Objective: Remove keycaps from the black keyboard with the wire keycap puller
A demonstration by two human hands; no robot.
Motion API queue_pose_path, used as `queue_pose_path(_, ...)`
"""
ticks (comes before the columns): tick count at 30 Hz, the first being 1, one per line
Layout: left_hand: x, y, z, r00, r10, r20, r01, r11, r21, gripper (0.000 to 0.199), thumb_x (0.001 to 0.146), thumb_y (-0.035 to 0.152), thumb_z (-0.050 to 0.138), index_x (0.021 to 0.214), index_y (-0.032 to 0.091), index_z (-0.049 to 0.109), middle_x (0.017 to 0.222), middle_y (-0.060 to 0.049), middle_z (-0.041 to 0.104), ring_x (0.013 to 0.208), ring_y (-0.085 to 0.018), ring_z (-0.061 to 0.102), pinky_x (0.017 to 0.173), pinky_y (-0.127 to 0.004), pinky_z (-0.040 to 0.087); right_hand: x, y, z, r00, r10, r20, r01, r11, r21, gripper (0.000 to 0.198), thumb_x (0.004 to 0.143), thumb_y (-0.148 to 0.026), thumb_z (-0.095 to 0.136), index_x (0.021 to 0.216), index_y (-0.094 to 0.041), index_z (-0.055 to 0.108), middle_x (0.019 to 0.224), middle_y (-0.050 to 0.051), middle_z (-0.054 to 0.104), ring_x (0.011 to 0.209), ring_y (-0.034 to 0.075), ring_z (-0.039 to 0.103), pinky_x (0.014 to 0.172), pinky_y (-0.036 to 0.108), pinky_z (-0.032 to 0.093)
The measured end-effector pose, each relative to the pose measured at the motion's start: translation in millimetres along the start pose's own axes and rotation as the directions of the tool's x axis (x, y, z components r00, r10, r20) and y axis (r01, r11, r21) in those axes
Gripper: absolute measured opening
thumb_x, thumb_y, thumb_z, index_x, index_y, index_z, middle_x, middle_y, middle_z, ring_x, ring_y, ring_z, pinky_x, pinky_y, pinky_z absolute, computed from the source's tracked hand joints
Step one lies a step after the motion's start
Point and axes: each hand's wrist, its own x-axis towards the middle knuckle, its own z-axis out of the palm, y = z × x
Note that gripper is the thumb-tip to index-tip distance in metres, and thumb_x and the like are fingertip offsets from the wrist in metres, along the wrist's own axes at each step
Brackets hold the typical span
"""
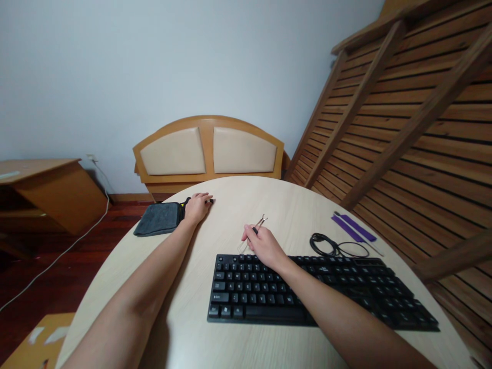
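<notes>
My right hand [265,245] is closed around a thin metal wire tool with a dark grip, which looks like a wire keycap puller [263,221]. It is raised just above the back edge of a black keyboard [265,311], and my forearm crosses over the keys. At the far left of the table, my left hand [196,207] is curled palm-down over a black-and-yellow item [184,204], mostly hidden by the hand. A small black end sticks out past its fingertips. Beside that hand lies a folded dark grey cloth [158,219].
A coiled black cable [325,245] lies behind the keyboard. Purple strips [353,227] and a thin rod rest near the right edge of the round table [192,328]. A wooden slatted panel [384,138] leans at right; a headboard [209,154] stands behind.
</notes>
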Motion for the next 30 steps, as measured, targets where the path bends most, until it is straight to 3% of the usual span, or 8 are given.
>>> queue_pose_path(12, 2, -5, 5, 1.0, -0.013, -0.023, 0.013, 1.0, 0.018, 0.027, 0.089, 0.028, 0.053, 0.106, 0.025, 0.073, 0.12, -0.004, 0.067, 0.112, -0.025, 0.057, 0.092, -0.031, 0.046, 2, 4, 1, 1.0, -0.011, 0.002, 0.011, 1.0, -0.002, 0.045, 0.096, -0.045, 0.036, 0.074, -0.017, 0.062, 0.049, -0.003, 0.047, 0.043, 0.01, 0.042, 0.047, 0.021, 0.033)
queue_pose_path(30, 0, -1, 1, 0.998, -0.055, 0.008, 0.055, 0.998, -0.008, 0.029, 0.088, 0.026, 0.053, 0.112, 0.025, 0.07, 0.124, -0.004, 0.065, 0.117, -0.024, 0.055, 0.098, -0.031, 0.044, -2, -7, -2, 0.999, 0.005, 0.04, -0.007, 0.998, 0.054, 0.051, 0.097, -0.05, 0.032, 0.077, -0.015, 0.064, 0.05, -0.004, 0.044, 0.043, 0.009, 0.038, 0.046, 0.021, 0.031)
